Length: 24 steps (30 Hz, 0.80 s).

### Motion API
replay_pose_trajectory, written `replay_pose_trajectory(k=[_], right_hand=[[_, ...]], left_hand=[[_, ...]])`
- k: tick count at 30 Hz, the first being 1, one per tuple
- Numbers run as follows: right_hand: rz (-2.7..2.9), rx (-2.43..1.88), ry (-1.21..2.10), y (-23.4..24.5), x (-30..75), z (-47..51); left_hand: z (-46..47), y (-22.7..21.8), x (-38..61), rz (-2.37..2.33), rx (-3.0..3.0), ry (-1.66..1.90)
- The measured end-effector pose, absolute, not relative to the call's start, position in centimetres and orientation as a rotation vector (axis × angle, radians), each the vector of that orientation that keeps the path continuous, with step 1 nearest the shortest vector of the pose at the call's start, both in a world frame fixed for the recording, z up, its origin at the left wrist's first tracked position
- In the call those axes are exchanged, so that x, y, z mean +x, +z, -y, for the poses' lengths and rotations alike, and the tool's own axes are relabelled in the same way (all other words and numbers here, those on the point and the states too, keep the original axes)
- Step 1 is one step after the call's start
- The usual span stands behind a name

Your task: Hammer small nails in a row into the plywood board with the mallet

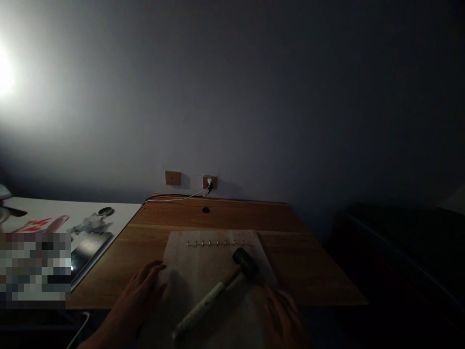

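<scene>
A pale wooden board lies on the brown table. Along its far side a row of several nails stands upright. Diagonally across the board rests a mallet, its dark head to the upper right and its light-coloured handle running toward the near left. My left hand lies at the board's left edge, fingers stretched forward and apart from the mallet. At the board's right edge is my right hand, dimly lit, its fingers extended and holding nothing I can see.
The brown wooden table stands against the wall, with a cable hole. Cords run to a wall socket. On the left, a white table carries a dark tape-like roll and crumpled clear plastic.
</scene>
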State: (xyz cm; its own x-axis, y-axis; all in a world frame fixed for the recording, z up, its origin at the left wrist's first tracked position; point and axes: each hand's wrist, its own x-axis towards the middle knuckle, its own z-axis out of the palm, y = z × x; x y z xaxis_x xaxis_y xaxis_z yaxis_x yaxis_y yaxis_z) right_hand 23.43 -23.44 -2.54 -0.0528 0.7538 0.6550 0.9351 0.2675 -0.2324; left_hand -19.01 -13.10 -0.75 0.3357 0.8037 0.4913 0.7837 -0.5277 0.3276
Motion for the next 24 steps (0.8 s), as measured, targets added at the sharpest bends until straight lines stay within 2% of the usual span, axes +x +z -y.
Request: replay_pose_trajectory(k=[6, 13, 19, 24], right_hand=[[1.841, -1.604, -0.558, -3.5, 25.6, 23.2], [1.642, -1.966, -0.318, -2.4, 31.4, 22.7], [1.564, -2.049, -0.384, -1.6, 37.7, 21.4], [1.548, -2.129, -0.33, -0.6, 40.8, 20.1]], left_hand=[[13.3, 0.2, -16.3, -1.423, 2.664, 0.924], [10.6, 0.3, -8.7, -1.246, 2.602, 0.777], [7.8, -0.3, -1.7, -0.969, 2.589, 0.739], [6.5, 1.4, 2.0, -0.74, 2.672, 0.62]])
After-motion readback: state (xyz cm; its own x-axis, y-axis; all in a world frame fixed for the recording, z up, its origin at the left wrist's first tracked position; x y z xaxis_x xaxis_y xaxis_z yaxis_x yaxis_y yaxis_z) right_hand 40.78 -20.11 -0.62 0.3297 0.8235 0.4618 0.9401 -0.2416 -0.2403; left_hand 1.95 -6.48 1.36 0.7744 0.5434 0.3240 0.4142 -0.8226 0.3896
